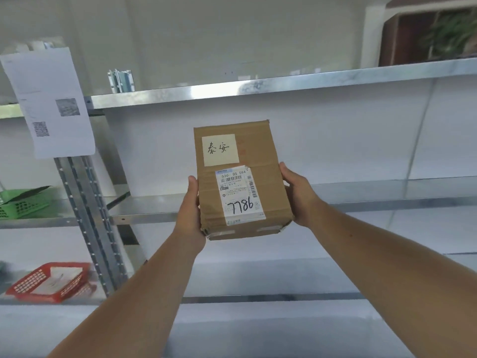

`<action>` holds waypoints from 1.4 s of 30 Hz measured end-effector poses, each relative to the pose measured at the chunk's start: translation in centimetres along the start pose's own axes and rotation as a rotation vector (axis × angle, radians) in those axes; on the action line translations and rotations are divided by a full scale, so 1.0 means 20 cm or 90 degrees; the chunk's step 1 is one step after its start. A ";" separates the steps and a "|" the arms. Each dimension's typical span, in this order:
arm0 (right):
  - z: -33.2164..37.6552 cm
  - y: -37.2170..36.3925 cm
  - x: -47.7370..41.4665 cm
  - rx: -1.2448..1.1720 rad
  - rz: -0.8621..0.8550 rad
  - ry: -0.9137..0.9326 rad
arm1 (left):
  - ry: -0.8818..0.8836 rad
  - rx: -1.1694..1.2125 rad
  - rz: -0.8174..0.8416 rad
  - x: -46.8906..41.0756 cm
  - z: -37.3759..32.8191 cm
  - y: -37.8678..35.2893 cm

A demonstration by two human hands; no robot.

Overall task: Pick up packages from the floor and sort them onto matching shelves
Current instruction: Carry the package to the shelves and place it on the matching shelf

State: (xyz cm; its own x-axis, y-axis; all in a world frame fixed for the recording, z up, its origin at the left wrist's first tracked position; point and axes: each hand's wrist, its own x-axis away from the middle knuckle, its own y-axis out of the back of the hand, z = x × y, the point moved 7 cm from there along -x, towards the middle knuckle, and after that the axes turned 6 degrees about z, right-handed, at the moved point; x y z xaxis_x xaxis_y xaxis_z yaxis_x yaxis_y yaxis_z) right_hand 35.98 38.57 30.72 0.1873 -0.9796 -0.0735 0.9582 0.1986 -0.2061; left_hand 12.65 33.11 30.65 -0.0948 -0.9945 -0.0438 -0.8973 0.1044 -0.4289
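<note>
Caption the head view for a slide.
Left hand and right hand hold a cardboard box marked 7786 before metal shelving.

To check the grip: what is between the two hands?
Head view: only the cardboard box lies between the left hand and the right hand, each holding one side.

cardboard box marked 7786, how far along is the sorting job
Done: the cardboard box is off the floor. In hand: the left hand and right hand grip its sides, holding it up before the metal shelf. Left: setting it on its matching shelf. The floor is out of view, so remaining packages cannot be counted.
</note>
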 end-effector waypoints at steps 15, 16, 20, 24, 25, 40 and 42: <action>0.20 1.15 0.59 -0.013 -0.140 0.015 | 0.065 0.001 0.104 -0.04 0.57 -1.03; 0.22 1.25 0.64 -0.013 -0.153 0.012 | 0.072 0.002 0.106 -0.03 0.62 -1.13; 0.30 1.61 0.82 -0.007 -0.174 0.010 | 0.088 0.010 0.123 0.03 0.81 -1.50; 0.38 1.93 0.98 -0.004 -0.184 0.009 | 0.096 0.019 0.139 0.09 0.97 -1.84; 0.40 2.00 1.02 -0.003 -0.187 0.007 | 0.100 0.018 0.143 0.10 1.01 -1.91; 0.49 2.84 1.24 -0.006 -0.212 0.002 | 0.126 -0.015 0.190 -0.04 1.42 -2.68; 0.51 2.96 1.24 0.003 -0.232 -0.003 | 0.132 -0.014 0.201 -0.09 1.48 -2.77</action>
State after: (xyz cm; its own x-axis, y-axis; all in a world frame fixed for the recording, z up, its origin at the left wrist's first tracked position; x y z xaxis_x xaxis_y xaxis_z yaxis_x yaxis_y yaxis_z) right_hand 99.52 25.79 26.70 -0.1650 -0.9863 0.0082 0.9632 -0.1629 -0.2139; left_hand 75.24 29.05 27.72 -0.4516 -0.8921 0.0142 -0.8190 0.4082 -0.4033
